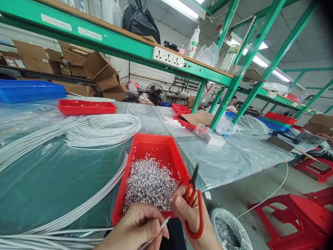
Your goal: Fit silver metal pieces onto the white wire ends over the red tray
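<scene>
My left hand (135, 227) pinches the end of a thin white cable (153, 235) at the bottom centre. Beside it my right hand (191, 217) grips red-handled pliers (194, 205), their dark jaws pointing up and away. Just ahead sits a red tray (156, 146) holding a heap of small silvery metal pieces (149, 184). Long white cables (78, 208) run across the green, plastic-covered table (52, 173) to my left, and a coiled bundle (104, 130) lies further back.
Another red tray (87, 106) and a blue bin (28, 91) stand at the back left. A green shelf frame (223, 104) rises over the table. Red stools (293, 222) and a cable coil (227, 229) are on the floor at right. A person sits far back.
</scene>
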Demonstrator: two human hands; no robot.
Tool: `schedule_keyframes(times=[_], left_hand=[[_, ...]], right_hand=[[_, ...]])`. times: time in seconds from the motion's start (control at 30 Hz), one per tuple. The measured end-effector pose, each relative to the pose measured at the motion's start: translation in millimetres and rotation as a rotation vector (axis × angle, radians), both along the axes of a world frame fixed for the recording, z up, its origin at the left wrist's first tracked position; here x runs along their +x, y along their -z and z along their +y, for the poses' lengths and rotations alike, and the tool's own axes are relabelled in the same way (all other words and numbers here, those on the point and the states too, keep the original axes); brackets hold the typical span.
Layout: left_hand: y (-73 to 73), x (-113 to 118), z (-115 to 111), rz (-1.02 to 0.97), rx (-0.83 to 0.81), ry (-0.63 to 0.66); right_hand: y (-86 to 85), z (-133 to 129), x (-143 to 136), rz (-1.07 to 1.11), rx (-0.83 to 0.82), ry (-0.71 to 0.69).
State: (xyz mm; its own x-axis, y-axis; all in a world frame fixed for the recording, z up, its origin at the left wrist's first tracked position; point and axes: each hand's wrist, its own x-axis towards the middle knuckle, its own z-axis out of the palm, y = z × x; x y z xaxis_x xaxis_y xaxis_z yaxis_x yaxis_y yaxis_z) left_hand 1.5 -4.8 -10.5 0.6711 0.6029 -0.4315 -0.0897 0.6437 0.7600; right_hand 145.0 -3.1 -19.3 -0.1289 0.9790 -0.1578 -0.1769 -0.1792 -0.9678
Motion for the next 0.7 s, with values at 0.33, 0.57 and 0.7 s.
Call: schedule_keyframes(times=[0.33,0.57,0.7], left_hand=[[-1.6,5.2,0.3,0.101,0.077,-0.108],[-6.0,9.3,-2.9,0.328,0.238,-0.297],[-1.1,9.3,0.2,0.287,0.266,-0.227]], right_hand=[[-20.6,-13.7,-5.2,-0.316,-0.039,-0.014],[-10.1,-12.3,-4.9,-0.012,-0.076,0.014],[8.5,-3.0,-1.3,0.398,-0.196,-0.257]])
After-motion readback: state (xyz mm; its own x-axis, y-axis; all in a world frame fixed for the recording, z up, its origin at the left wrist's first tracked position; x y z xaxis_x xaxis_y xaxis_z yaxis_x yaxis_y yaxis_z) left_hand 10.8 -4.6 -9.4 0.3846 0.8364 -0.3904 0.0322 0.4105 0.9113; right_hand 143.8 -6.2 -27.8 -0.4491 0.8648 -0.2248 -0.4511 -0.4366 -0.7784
